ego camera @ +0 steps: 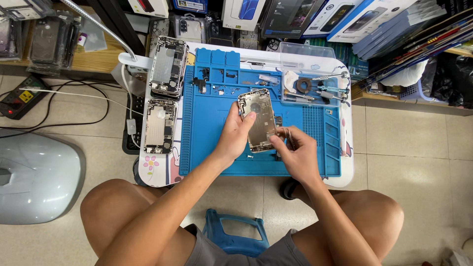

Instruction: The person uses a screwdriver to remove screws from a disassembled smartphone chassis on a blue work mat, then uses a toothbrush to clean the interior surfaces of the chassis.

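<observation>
An opened phone housing (258, 119) is gripped by the left hand (235, 134) above the blue repair mat (207, 143), while tweezers (289, 138) are pinched in the right hand (295, 155) at its lower edge. The housing is best kept steady and the tips worked lightly. Screwdrivers and a tape roll are held in the clear tray (310, 81); small parts are scattered in the mat's top compartments.

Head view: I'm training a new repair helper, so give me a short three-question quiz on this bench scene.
1. True or false: the left hand holds the phone housing above the blue mat.
2. What does the right hand hold? A) tweezers B) a hammer C) a brush
3. On which side of the mat lie the other opened phones?

Key: 1 true. 2 A, thin tweezers beside the housing. 3 On the person's left, on the white table.
</observation>
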